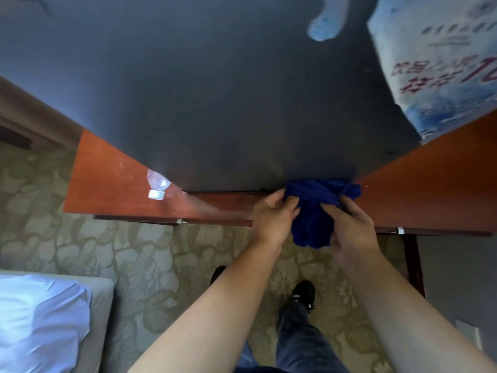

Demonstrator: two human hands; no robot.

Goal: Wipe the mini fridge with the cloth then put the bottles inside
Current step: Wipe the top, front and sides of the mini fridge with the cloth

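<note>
I look straight down on the dark grey top of the mini fridge (215, 103), which fills the upper view. At its front edge, both hands hold a bunched dark blue cloth (314, 211). My left hand (271, 216) grips the cloth's left side and my right hand (352, 227) grips its right side. A clear plastic bottle with a white cap (157, 185) lies on the reddish wooden counter (113, 184) at the fridge's left front corner. A wrapped pack of water bottles (441, 63) sits on the fridge top at the far right.
A pale blue object (326, 22) rests on the fridge top near the back. The counter continues on the right (435, 189). Below are patterned carpet (161, 265), my feet, and a bed corner with white bedding (40, 319) at lower left.
</note>
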